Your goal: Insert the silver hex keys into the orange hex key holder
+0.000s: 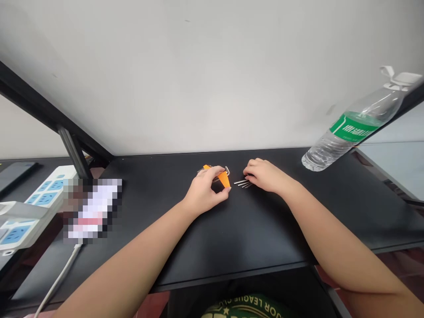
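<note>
My left hand (208,187) is closed around an orange plastic holder (224,179), with thumb and fingers on its edges. A bent metal hex key (227,170) stands out at the holder's right end, and thin metal tips show at its far left. Just to the right, my right hand (263,175) has its fingers curled over several loose hex keys (244,183). Their straight ends point left toward the holder, while the fingers hide their other ends. A small gap separates the two hands, both low over the black table (212,238).
At the right back stands a large clear water bottle (351,128) with a green label. A phone (94,210), blurred out, lies at the left with a white cable (61,276). Beyond it is a white power strip (43,198). A pale wall (212,79) rises behind the table.
</note>
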A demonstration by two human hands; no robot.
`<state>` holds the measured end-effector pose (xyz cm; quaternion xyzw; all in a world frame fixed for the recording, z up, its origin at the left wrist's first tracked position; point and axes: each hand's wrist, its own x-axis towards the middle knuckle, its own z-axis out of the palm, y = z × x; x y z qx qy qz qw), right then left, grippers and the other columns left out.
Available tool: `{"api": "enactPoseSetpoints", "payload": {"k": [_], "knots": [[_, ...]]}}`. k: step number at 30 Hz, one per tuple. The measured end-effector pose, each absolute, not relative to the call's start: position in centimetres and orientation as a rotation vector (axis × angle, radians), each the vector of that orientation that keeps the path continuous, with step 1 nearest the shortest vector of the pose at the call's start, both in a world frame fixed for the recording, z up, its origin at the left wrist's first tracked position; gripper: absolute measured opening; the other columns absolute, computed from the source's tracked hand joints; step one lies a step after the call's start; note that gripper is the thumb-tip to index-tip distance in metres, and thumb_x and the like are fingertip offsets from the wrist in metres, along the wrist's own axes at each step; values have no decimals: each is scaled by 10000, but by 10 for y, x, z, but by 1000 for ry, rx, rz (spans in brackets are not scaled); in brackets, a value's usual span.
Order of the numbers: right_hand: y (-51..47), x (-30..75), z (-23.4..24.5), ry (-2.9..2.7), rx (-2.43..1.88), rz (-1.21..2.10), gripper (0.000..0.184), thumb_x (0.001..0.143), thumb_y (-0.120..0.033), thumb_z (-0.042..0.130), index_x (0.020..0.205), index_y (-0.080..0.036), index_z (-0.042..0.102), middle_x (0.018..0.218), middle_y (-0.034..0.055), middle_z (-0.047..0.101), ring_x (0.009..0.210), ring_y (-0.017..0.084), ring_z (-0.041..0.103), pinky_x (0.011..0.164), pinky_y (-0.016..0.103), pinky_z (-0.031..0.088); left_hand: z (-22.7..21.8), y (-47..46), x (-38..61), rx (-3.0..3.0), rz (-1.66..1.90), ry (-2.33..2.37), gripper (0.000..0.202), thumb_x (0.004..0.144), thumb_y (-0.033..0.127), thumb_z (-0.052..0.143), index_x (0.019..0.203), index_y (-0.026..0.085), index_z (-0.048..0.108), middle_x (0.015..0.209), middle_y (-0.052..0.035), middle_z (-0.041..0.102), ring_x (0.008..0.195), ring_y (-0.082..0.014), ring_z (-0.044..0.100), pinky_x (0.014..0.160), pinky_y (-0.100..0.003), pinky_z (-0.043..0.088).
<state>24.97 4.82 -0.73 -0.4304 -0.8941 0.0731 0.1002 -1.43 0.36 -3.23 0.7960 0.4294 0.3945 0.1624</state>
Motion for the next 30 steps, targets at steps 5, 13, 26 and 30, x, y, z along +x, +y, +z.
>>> {"api": "enactPoseSetpoints", "payload": {"k": [5,13,26,30], "knots": [[50,255,-8,-2710,-1283,142,149,975,-210,620,904,-219,750,1025,90,702,955,252,596,797,383,437,-31,3,-14,2268,1102,1247,500,796,292,764,1261,267,584,1194,-38,740,1102,-219,729,969,-386,628],[45,247,-6,-2725,-1256,207,167,939,-158,628,828,-218,737,987,81,692,930,245,588,786,386,419,-31,2,-14,2305,1072,1270,488,793,307,764,1252,262,601,1166,-42,751,1102,-245,718,1004,-437,598],[40,244,-6,-2749,-1200,340,175,922,-165,621,794,-222,727,961,66,687,919,238,594,815,396,414,-31,3,-12,2206,1086,1244,466,791,314,747,1229,266,594,1172,-27,751,1070,-224,745,940,-383,642],[40,243,-7,-2739,-1178,398,157,921,-158,621,816,-221,718,990,61,696,920,230,614,842,400,415,-30,2,-12,2187,1086,1235,473,785,314,750,1227,270,587,1174,-17,757,1072,-218,750,955,-371,640]]}}
